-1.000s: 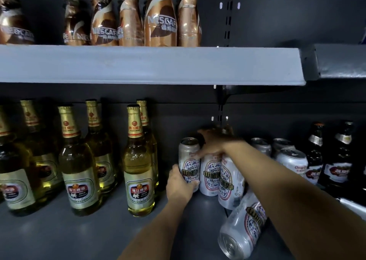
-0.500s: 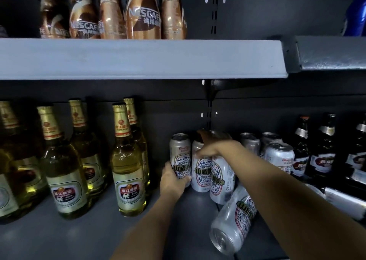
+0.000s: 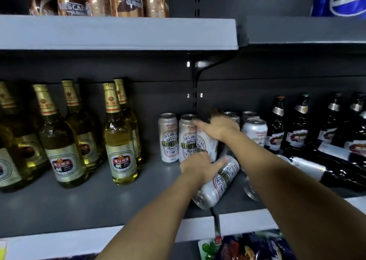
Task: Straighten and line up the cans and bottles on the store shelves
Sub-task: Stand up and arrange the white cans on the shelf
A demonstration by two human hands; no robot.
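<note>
Two white beer cans point(image 3: 168, 138) stand side by side at the back of the grey shelf point(image 3: 95, 202). My right hand point(image 3: 220, 127) grips the top of a third can point(image 3: 206, 143), which stands just right of them and leans a little. A matching can point(image 3: 218, 182) lies on its side in front, base toward me. My left hand point(image 3: 200, 165) rests on its upper end with fingers stretched across it. Another fallen can point(image 3: 251, 189) shows partly under my right forearm.
Pale beer bottles point(image 3: 120, 141) stand at the left, more cans point(image 3: 255, 131) and dark bottles point(image 3: 277, 125) at the right, one dark bottle point(image 3: 316, 168) lying down. Coffee bottles point(image 3: 126, 0) and a blue cola bottle point(image 3: 344, 0) sit on the upper shelves. Snack packs point(image 3: 247, 248) lie below.
My left hand left the leftmost standing can and moved right and down onto the lying can. My right hand stayed on the third can's top. The view shifted down and right.
</note>
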